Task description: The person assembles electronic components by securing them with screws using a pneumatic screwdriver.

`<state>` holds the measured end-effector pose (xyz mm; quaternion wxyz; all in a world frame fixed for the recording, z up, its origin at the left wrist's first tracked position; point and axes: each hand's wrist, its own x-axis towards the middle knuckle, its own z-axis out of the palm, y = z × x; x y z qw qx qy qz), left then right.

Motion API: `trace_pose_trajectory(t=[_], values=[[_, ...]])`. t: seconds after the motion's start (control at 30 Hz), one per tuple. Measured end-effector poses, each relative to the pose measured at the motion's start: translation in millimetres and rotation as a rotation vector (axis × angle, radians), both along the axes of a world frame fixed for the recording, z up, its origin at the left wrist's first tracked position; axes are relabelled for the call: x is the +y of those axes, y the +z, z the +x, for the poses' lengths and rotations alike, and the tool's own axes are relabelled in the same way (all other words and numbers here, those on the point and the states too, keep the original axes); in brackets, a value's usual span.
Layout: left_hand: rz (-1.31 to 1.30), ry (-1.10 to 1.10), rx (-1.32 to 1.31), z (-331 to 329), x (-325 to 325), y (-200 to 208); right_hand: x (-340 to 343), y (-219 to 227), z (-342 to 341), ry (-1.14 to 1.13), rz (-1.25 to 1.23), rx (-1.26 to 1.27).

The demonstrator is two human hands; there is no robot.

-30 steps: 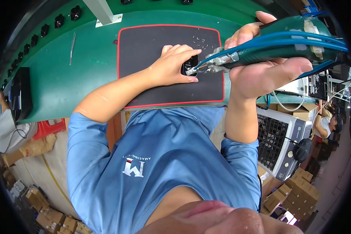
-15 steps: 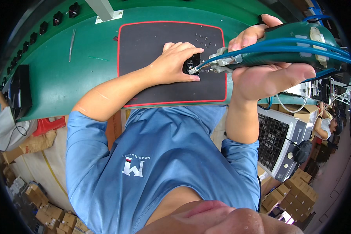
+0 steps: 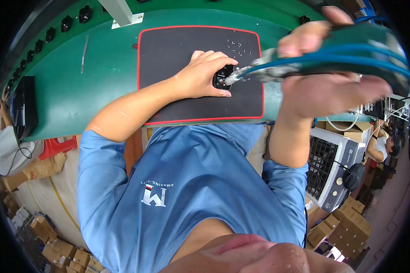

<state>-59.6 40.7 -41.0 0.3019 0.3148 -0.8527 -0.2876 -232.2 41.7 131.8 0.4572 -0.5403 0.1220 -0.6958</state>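
My left hand (image 3: 204, 75) is closed around a small black square part (image 3: 222, 77) on the dark mat (image 3: 180, 45) with a red border. Its thumb and fingers press on two sides of the part. In my right hand (image 3: 321, 88) is a green power screwdriver (image 3: 346, 61) with blue hoses along its body. The fingers lie on its far side and the thumb on the near side; hand and tool are smeared by motion. The screwdriver's metal tip (image 3: 234, 78) is at the right edge of the black part; whether they touch, I cannot tell.
Several small loose screws (image 3: 237, 48) lie on the mat's far right. The green bench (image 3: 64, 95) carries a thin metal strip (image 3: 84, 53) and a metal post (image 3: 123, 16). Black parts (image 3: 66, 23) line the far-left belt. A co-worker (image 3: 7, 141) sits at far left.
My right hand and the screwdriver have moved right and slightly toward me, drawing the tip back to the part's right edge. My left hand and the part have barely moved.
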Motion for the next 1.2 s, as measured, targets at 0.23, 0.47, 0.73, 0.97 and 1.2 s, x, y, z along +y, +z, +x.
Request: trace_pose_trajectory(t=[0.23,0.47,0.73,0.97,1.2], values=[[0.010,0.005,0.015,-2.0,2.8,-2.1,10.5,18.1,27.9,-0.282,0.196,-0.003],[-0.021,0.008,0.048,-3.4,4.1,-2.4,-0.5,-29.5,20.9,-0.386,0.181,0.302],[-0.016,-0.005,0.038,-2.3,3.4,-3.3,-9.9,-50.7,14.5,-0.133,0.038,0.081],[0.086,0.032,-0.106,-1.4,2.0,1.0,-9.0,-48.5,28.2,-0.293,0.178,0.232],[0.122,0.000,0.007,1.3,-2.8,12.1,-10.3,65.1,-58.1,0.095,-0.108,0.190]])
